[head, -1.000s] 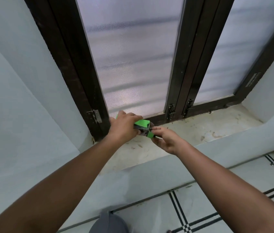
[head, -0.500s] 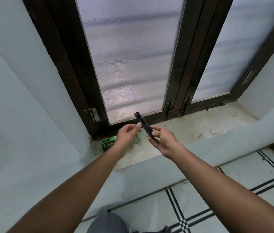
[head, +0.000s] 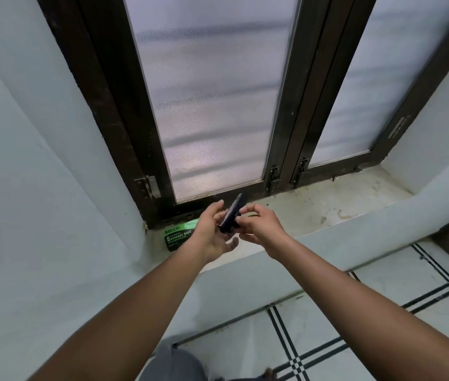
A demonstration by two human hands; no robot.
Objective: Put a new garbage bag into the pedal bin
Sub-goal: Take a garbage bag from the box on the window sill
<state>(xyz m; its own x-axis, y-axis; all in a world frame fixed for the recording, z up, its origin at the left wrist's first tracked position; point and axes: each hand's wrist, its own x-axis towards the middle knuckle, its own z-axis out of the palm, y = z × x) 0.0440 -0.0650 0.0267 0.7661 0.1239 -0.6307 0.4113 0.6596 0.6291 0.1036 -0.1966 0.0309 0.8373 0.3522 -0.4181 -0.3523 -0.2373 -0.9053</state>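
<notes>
You are facing a frosted-glass window (head: 218, 105) in a dark frame, with a pale, stained stone sill (head: 328, 204) running below it and black-lined white floor tiles (head: 355, 325) showing beneath the sill. Lying on the sill at its left end, tucked against the corner of the window frame, is a green packet (head: 178, 236) printed "BECO" above "GARBAGE BAGS" in white on a dark panel; the smaller print under that is too fine to read. Both of your bare arms are reaching forward over the sill, and your hands are meeting just right of the packet, above the sill's front part. Your left hand (head: 212, 232) is turning palm-inward with the fingers curled loosely, its fingertips touching the lower part of a folded black garbage bag (head: 233, 214). Your right hand (head: 259, 226) is pinching the bag's lower end between thumb and forefinger, so the flat dark bundle is standing tilted, its top leaning right toward the window frame. A grey rounded lid, likely the pedal bin (head: 174, 364), is showing at the bottom edge, below the sill.
</notes>
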